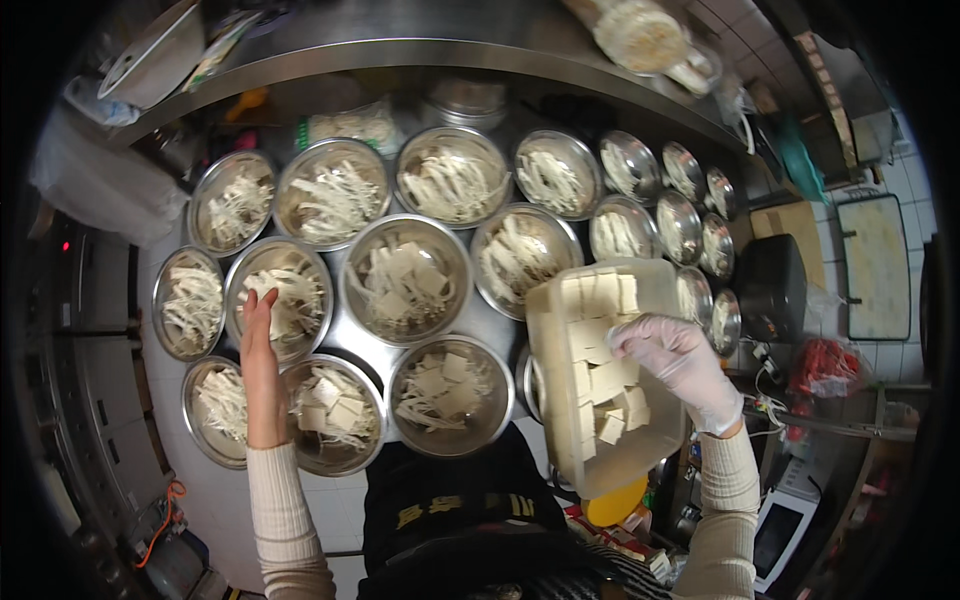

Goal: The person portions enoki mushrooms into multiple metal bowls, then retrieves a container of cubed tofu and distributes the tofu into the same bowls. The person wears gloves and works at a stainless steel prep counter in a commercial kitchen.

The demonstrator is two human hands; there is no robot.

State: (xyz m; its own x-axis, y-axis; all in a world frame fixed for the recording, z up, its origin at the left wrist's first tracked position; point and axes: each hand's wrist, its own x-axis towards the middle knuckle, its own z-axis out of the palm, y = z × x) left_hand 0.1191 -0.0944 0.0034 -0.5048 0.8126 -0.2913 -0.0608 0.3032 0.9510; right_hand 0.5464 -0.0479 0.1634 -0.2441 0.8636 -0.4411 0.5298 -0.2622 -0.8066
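My left hand (264,367), bare, is held over the bowls at the left with its fingers straight and nothing in it. My right hand (679,360), in a clear plastic glove, is at a translucent plastic tub (660,420) of white tofu blocks (589,339); its fingertips are bent over the blocks, and whether they pinch one I cannot tell. Steel bowls hold pale strips, perhaps enoki mushrooms (341,199). Tofu squares also lie in the centre bowl (405,281), the front bowl (450,394) and the bowl beside my left forearm (335,409).
A steel shelf (390,52) spans the far side above the bowls. Beneath it are a plastic bag of pale food (352,129) and stacked bowls (466,101). A dark bin (769,281) stands at the right, a white microwave (784,525) lower right.
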